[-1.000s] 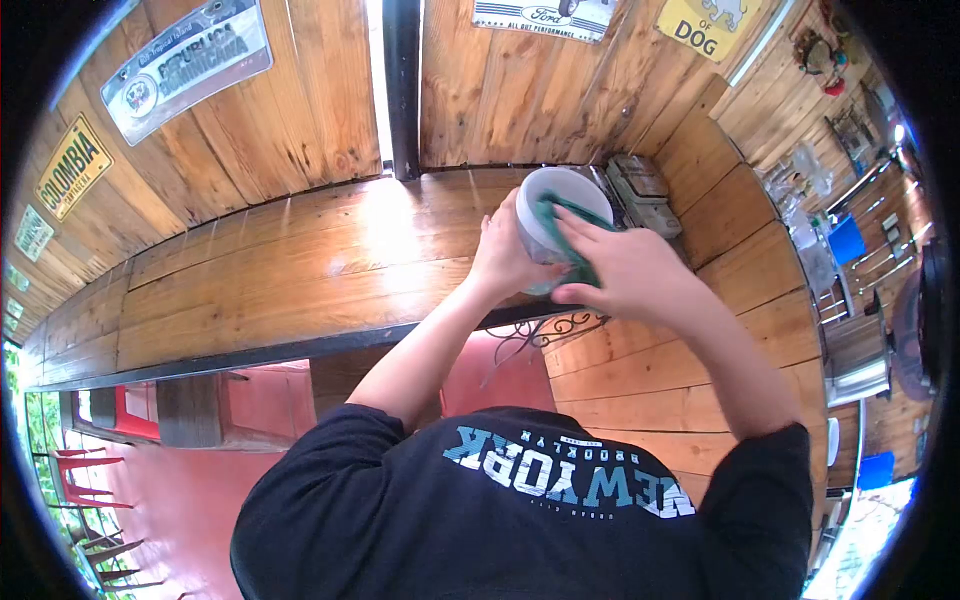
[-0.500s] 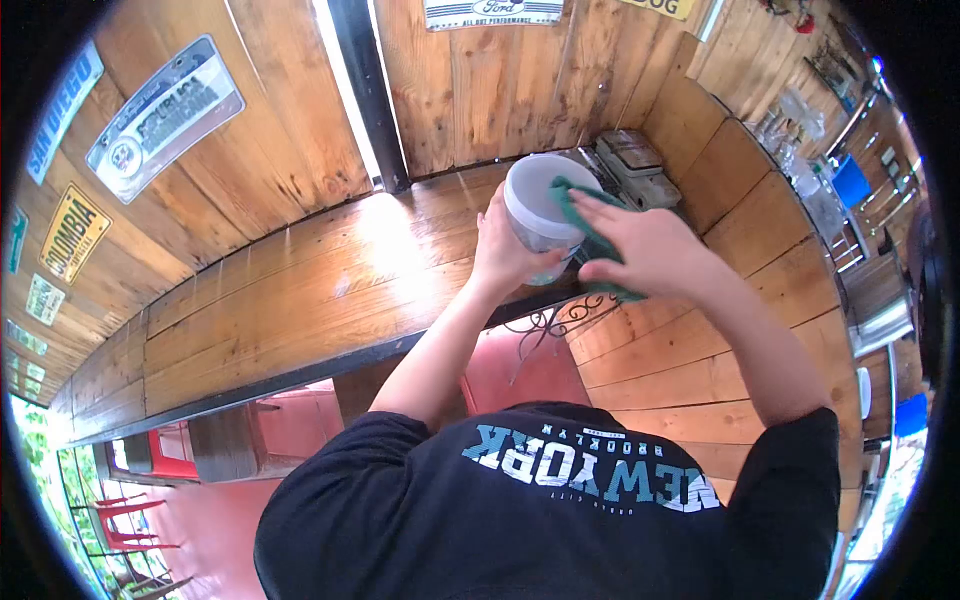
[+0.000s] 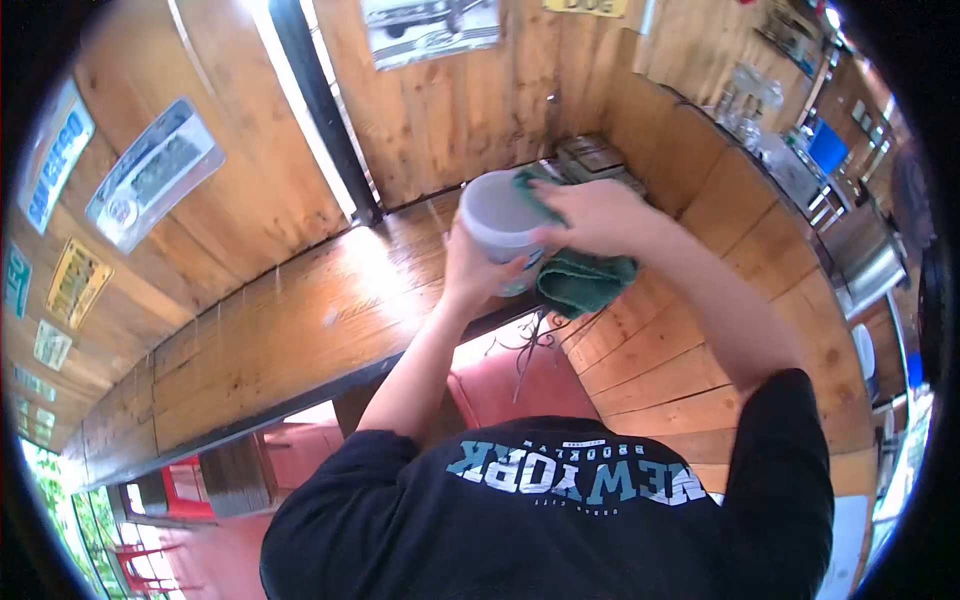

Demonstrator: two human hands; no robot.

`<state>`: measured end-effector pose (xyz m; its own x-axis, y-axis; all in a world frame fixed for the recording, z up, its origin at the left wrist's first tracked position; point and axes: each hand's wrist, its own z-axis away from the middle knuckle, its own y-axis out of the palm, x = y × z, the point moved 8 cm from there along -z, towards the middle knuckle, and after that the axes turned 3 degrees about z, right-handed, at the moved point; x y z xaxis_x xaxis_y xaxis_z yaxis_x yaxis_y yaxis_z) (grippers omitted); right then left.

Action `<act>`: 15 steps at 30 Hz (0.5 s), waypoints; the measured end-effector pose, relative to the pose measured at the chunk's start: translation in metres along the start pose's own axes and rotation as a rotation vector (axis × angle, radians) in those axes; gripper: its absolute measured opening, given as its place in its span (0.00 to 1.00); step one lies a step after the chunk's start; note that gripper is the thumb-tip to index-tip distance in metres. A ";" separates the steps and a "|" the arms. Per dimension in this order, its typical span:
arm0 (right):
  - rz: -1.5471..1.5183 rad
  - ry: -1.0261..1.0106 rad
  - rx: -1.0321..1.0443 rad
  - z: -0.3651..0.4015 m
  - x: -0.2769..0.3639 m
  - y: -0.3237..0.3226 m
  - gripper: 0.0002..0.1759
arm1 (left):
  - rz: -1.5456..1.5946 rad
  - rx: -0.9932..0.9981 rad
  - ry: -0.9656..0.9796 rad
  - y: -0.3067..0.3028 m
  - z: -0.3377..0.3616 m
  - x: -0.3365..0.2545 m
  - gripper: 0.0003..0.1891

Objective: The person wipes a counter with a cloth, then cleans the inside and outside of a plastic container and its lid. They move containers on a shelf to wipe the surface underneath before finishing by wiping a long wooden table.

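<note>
A white plastic tub (image 3: 500,240) with a pale round lid is held up above the wooden counter. My left hand (image 3: 474,270) grips it round the left side, thumb across its front. A green cloth (image 3: 588,280) is in my right hand (image 3: 598,215), whose fingers press one end of it onto the right edge of the lid. The rest of the cloth hangs in folds below the palm, beside the tub.
The wooden counter (image 3: 290,315) runs along the plank wall. A worn box-shaped object (image 3: 592,160) stands at the counter's far end. Black curled ironwork (image 3: 528,345) and red seats (image 3: 505,385) are below the front edge. A curved wooden partition (image 3: 730,195) rises on the right.
The view has shifted, with tub and hands appearing further left. My right hand has slid the cloth along the lid's rim, and more of the cloth now hangs below the hand.
</note>
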<state>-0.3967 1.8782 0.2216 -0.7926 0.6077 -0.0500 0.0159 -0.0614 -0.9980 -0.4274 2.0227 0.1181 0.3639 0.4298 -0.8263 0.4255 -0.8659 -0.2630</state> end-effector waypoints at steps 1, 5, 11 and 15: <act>0.012 0.072 0.045 0.000 0.013 0.001 0.46 | 0.020 0.035 0.009 0.002 -0.002 -0.004 0.48; -0.098 -0.145 -0.174 0.047 0.052 0.027 0.38 | 0.078 0.447 -0.015 0.026 0.009 0.000 0.29; -0.200 -0.153 -0.286 0.095 0.047 0.052 0.36 | 0.109 0.498 -0.109 0.028 0.006 0.025 0.43; -0.201 -0.209 -0.348 0.073 0.057 0.058 0.37 | 0.447 0.228 -0.008 0.016 -0.007 -0.027 0.45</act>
<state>-0.4852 1.8514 0.1635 -0.9065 0.4051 0.1191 0.0251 0.3333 -0.9425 -0.4249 1.9991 0.1391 0.4630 0.0026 -0.8864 0.0368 -0.9992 0.0163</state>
